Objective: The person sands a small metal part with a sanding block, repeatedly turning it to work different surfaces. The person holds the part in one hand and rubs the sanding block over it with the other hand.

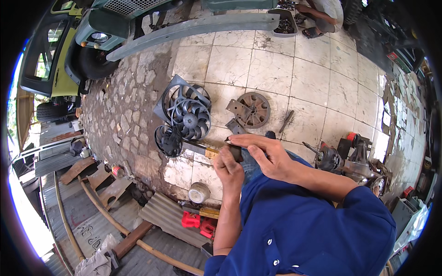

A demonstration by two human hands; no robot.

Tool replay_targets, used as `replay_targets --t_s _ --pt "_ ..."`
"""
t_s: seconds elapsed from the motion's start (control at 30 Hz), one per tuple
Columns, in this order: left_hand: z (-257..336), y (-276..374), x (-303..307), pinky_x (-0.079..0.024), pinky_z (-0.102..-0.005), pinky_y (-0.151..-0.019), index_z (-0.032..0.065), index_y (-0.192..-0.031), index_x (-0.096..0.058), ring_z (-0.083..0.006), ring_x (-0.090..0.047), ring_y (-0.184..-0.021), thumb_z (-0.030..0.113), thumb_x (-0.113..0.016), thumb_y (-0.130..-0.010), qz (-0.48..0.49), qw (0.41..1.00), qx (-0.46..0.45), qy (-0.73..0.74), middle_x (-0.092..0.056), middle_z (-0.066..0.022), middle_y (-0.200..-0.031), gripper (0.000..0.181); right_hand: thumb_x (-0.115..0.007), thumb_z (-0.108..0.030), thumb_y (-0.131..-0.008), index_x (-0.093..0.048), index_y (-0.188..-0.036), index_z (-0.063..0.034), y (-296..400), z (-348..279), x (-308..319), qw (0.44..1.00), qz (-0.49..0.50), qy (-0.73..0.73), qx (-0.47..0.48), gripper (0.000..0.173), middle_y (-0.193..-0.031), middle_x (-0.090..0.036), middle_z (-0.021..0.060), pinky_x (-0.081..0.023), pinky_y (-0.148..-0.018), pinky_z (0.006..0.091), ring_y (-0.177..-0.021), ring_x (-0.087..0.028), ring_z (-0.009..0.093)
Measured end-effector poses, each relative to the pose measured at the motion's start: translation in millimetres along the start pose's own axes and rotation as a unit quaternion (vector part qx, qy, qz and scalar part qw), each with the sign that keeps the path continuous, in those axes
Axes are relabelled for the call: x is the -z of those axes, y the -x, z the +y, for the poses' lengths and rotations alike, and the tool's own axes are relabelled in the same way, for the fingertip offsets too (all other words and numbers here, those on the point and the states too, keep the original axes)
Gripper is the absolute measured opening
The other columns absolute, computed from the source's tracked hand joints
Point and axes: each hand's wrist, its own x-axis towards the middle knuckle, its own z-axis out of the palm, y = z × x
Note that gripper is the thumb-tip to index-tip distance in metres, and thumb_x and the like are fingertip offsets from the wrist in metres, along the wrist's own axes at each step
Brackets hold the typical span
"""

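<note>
My left hand [228,167] is curled around a small dark piece [234,151] in front of my lap; its exact kind is hard to make out. Flat across the top of that piece lies my right hand [264,150], fingers extended, a dark tip showing just past the fingertips. Whether the right hand grips anything is hidden. Beyond the hands, on the floor, lie a rusty toothed flywheel [260,110] and a steel bracket plate [238,108] overlapping it. Left of these sit radiator cooling fans [190,120]. A narrow metal bar [286,121] rests to the right of the flywheel.
An axle assembly [359,162] stands at the right. A round can [199,192] and red jack stands [190,219] are at lower left. A long steel beam [193,32] lies before a vehicle; a person [324,17] crouches near a parts bin [286,24].
</note>
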Motion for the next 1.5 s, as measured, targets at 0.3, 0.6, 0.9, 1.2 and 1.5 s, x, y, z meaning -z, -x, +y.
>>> replay_targets --t_s 0.3,0.6,0.9,1.2,1.5 --pt "3 5 -1 -0.041 -0.0259 -0.058 0.0013 -0.076 -0.055 -0.0081 -0.047 -0.067 0.044 -0.043 -0.105 -0.036 0.999 0.033 -0.001 -0.056 -0.0018 -0.076 0.054 -0.045 -0.015 -0.104 -0.062 -0.126 0.0012 -1 -7 3 0.999 -0.009 0.041 0.003 0.032 -0.13 -0.062 0.0161 -0.046 -0.104 0.0373 -0.124 -0.058 0.03" --pt "0 1 -13 -0.033 -0.0286 -0.053 0.0005 -0.072 -0.055 -0.0089 -0.041 -0.059 0.036 -0.036 -0.108 0.013 0.999 -0.01 -0.039 -0.05 -0.0004 -0.062 0.054 -0.053 -0.012 -0.1 -0.064 -0.125 -0.0038 -7 3 -5 0.994 0.029 0.082 0.062 0.028 -0.129 -0.062 0.014 -0.052 -0.095 0.0345 -0.113 -0.064 0.029" --pt "7 -3 0 -0.038 -0.0272 -0.065 -0.0004 -0.094 -0.056 -0.0105 -0.044 -0.074 0.036 -0.045 -0.106 -0.037 0.997 0.067 0.003 -0.053 -0.0024 -0.078 0.039 -0.054 -0.013 -0.1 -0.065 -0.124 -0.004 -10 9 0 0.995 0.024 0.086 0.033 0.028 -0.13 -0.062 0.0131 -0.052 -0.094 0.0353 -0.112 -0.064 0.029" --pt "-20 5 14 -0.038 -0.021 -0.059 -0.0004 -0.118 -0.054 -0.0047 -0.047 -0.072 0.025 -0.057 -0.102 -0.112 0.989 0.01 -0.1 -0.057 0.0003 -0.087 0.03 -0.053 -0.012 -0.1 -0.065 -0.123 -0.0035 -8 10 4 0.996 0.001 0.088 0.021 0.028 -0.128 -0.063 0.0133 -0.051 -0.097 0.0362 -0.114 -0.063 0.029" --pt "-25 0 16 -0.043 -0.0243 -0.066 0.0005 -0.11 -0.058 -0.0089 -0.053 -0.073 0.026 -0.059 -0.101 -0.145 0.985 0.089 0.009 -0.061 -0.0017 -0.085 0.027 -0.057 -0.01 -0.097 -0.066 -0.122 -0.0058 -12 13 13 0.98 -0.033 0.181 0.076 0.028 -0.125 -0.065 0.0114 -0.052 -0.096 0.0367 -0.114 -0.063 0.029"
